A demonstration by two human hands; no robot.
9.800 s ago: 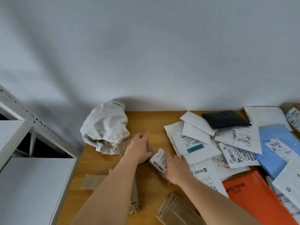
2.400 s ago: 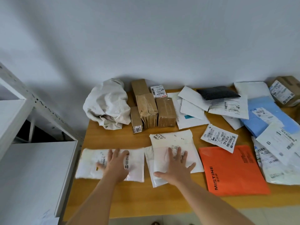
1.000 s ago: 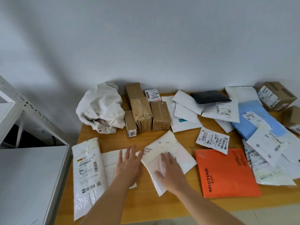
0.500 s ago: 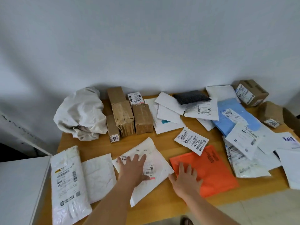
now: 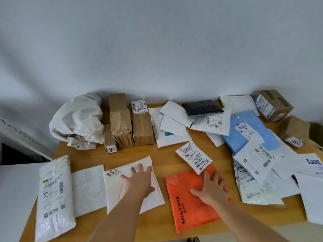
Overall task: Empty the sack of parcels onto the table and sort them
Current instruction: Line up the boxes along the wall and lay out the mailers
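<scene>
Head view: half a second ago the white mailer (image 5: pixel 132 184) lay skewed under the left hand (image 5: pixel 138 179) and the right hand (image 5: pixel 210 186) was only at the near left corner of the orange mailer (image 5: pixel 194 201). Now the white mailer sits squared beside the other two white bags (image 5: pixel 54 194) at the near left, and the right hand lies further onto the orange mailer. Both hands rest flat with fingers spread, pressing and gripping nothing. My reading is that the white row is settled and the orange mailer is the next piece to be lined up.

The only container is the sack (image 5: pixel 78 121), slumped at the far left of the table (image 5: pixel 167 159) against the wall. It looks collapsed and emptied, though its inside cannot be seen. The parcels lie on the table: brown boxes (image 5: pixel 129 126) just right of the sack, and an unsorted heap of envelopes (image 5: pixel 253 154) at the right.
</scene>
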